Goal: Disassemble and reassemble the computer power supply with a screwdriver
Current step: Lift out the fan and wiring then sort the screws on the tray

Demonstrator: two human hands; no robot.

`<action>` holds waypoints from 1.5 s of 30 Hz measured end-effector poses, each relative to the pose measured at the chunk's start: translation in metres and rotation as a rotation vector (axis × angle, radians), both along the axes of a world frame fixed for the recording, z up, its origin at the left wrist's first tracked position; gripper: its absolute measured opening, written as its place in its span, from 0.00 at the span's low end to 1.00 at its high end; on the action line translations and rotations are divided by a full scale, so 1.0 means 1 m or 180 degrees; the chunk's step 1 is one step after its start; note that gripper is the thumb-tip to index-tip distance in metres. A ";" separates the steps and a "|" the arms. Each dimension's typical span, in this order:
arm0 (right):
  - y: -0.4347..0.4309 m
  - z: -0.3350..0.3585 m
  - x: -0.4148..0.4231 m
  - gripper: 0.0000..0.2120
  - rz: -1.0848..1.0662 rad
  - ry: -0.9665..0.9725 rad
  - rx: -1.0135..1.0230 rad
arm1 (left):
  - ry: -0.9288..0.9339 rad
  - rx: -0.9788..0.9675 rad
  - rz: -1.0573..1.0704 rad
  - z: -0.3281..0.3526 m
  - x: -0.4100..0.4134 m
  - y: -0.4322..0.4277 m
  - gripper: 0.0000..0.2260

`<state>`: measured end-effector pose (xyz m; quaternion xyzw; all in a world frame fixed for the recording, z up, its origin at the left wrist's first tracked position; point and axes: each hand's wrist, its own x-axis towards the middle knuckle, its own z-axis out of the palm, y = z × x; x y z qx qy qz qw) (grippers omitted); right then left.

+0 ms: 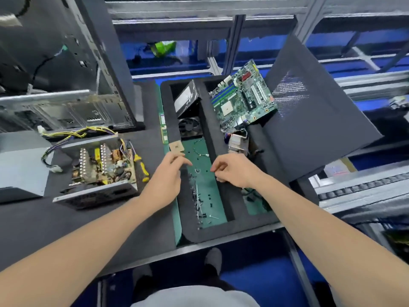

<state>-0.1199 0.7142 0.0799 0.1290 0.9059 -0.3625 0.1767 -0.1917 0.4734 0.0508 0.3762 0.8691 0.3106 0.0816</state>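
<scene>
The power supply (97, 173) lies on the bench at the left with its lid off, circuit board and coloured wires showing. Its grey cover (21, 162) rests to its left. A yellow-and-black screwdriver (141, 166) lies along the supply's right side. Several small screws (197, 191) are scattered in the green-floored slot of a black foam tray (221, 196). My left hand (166, 173) hovers over the tray's left wall, fingers relaxed and pointing toward the screws. My right hand (234, 171) is over the slot's right wall with fingers curled; whether it pinches a screw is hidden.
A motherboard (243, 98), a fan (190, 127), a heatsink (238, 145) and a drive (187, 98) sit in the tray. A black side panel (309, 111) leans at the right. An open computer case (66, 85) stands behind the power supply.
</scene>
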 end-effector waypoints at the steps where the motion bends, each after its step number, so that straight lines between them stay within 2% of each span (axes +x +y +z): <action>1: -0.001 0.001 -0.003 0.08 0.0214 -0.0028 0.0088 | -0.0006 -0.0054 -0.0002 -0.005 -0.002 0.001 0.18; 4: -0.014 -0.002 -0.013 0.09 0.0915 -0.0247 0.0438 | 0.0175 -0.0193 -0.0071 -0.018 -0.007 0.002 0.18; 7: -0.039 -0.021 -0.020 0.09 0.1488 -0.0739 0.0738 | 0.0245 -0.0186 -0.0015 -0.024 -0.006 0.001 0.19; 11: -0.069 -0.048 -0.022 0.02 0.1980 -0.1101 0.1363 | 0.0220 -0.0063 0.0148 -0.027 -0.005 -0.002 0.20; 12: -0.073 -0.053 -0.021 0.04 0.2038 -0.1139 0.1479 | 0.0216 -0.0044 0.0155 -0.028 -0.006 -0.002 0.19; 15: -0.077 -0.061 -0.022 0.17 0.2018 -0.1310 0.1584 | 0.0179 -0.0033 0.0162 -0.029 -0.008 -0.001 0.18; 19: -0.075 -0.077 -0.016 0.21 0.1877 -0.1226 0.1514 | 0.0220 -0.0017 0.0139 -0.031 -0.008 -0.002 0.17; 25: -0.077 -0.081 -0.009 0.18 0.1927 -0.1087 0.1572 | 0.0210 -0.0076 0.0198 -0.029 -0.007 -0.001 0.14; 29: -0.074 -0.070 -0.017 0.17 0.1794 -0.1215 0.1328 | 0.0200 -0.0093 0.0219 -0.028 -0.007 0.000 0.13; 32: -0.070 -0.061 -0.024 0.08 0.1511 -0.1353 0.1077 | 0.0153 -0.0068 0.0246 -0.029 -0.007 -0.001 0.14; 35: -0.062 -0.043 -0.034 0.05 0.0920 -0.1289 0.0352 | 0.0191 -0.0008 0.0225 -0.029 -0.007 0.000 0.12; 40: -0.035 -0.014 -0.043 0.07 0.0494 -0.0909 -0.0510 | 0.0307 0.0161 0.0095 -0.029 -0.007 -0.002 0.08; 45: -0.018 0.001 -0.033 0.07 0.0081 -0.0440 -0.2042 | 0.0268 0.0290 0.0192 -0.029 -0.002 -0.003 0.08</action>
